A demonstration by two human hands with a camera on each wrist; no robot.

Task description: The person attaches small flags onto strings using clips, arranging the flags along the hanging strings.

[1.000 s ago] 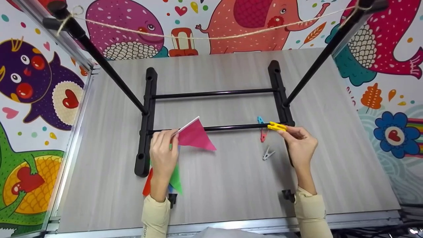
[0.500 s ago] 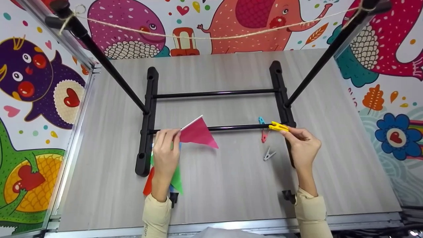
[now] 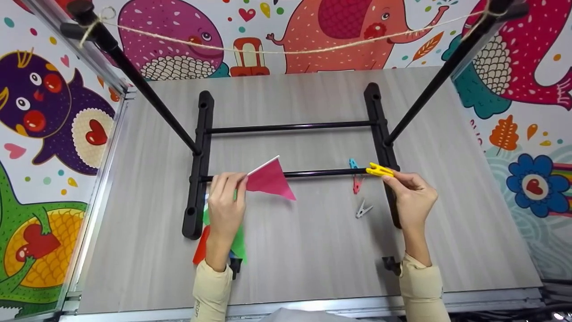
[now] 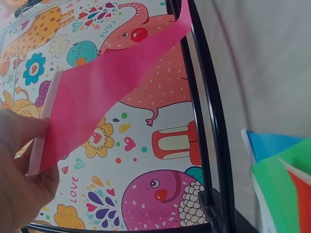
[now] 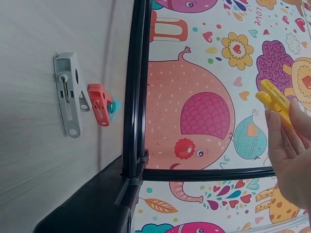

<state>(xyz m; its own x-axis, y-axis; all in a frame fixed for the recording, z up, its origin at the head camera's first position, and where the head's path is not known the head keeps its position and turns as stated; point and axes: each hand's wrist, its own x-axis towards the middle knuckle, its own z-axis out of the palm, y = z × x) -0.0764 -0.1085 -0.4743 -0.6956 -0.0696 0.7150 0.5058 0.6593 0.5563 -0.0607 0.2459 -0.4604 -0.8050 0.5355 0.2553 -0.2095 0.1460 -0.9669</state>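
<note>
My left hand (image 3: 226, 201) pinches a pink triangular pennant (image 3: 271, 180) by its white-edged top; the tip hangs to the right in the head view. In the left wrist view the pennant (image 4: 92, 92) spreads out from thumb and fingers. A yellow clothespin (image 3: 380, 170) is held between the thumb and fingers of my right hand (image 3: 415, 199); its jaws point left. On the table near that hand lie a grey clothespin (image 3: 363, 208), a red clothespin (image 3: 357, 184) and a blue clothespin (image 3: 353, 163). Green (image 4: 277, 184), red and blue pennants lie partly hidden under my left forearm.
A black frame stands on the table, with a left post (image 3: 152, 98), a right post (image 3: 433, 85) and low crossbars (image 3: 295, 127). Thin twine (image 3: 286, 51) sags between the post tops. Patterned walls enclose the back and sides. Small black clamps (image 3: 391, 265) sit near the front edge.
The left hand with the pink pennant has shifted slightly right. My right hand, still holding the yellow clothespin, has also moved a little to the right.
</note>
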